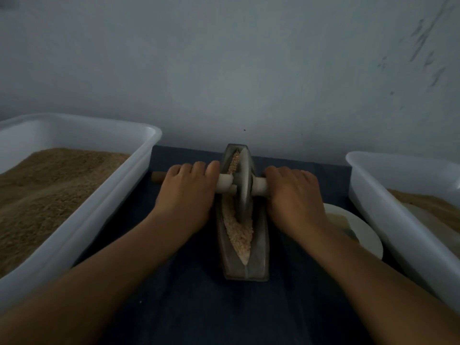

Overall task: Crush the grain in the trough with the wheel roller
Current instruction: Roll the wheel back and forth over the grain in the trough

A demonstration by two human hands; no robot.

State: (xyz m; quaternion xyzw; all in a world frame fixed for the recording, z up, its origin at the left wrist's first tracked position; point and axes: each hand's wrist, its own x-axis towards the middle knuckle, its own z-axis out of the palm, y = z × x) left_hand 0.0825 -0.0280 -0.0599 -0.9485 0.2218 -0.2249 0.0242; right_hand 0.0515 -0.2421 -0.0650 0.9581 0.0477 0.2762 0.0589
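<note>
A: What is seen to the left of the trough (245, 267)?

B: A white tub (74, 230) heaped with brown grain is stood well left of it. Nearer, the left hand (185, 195) is laid over the axle handle (225, 184) just left of the trough, fingers curled down round it and held close together.

A: And at the trough itself?

B: The wheel roller (242, 185) is stood upright in the groove, toward the far half. Pale grain (237, 235) is banked along the groove, mostly on the near side of the wheel, with a little beyond it.

A: To the right?

B: The other handle is gripped by the right hand (292, 195), fingers wrapped round and pressed together. A white bowl (361, 235) is seen just right of the trough, and a second tub (398, 220) further right.

A: Which step is judged to be in hand?

B: The rolling stroke, it seems. Much grain looks whole, so the wheel should next be drawn back toward the near end, with even downward pressure on both handles so it is not tipped.
</note>
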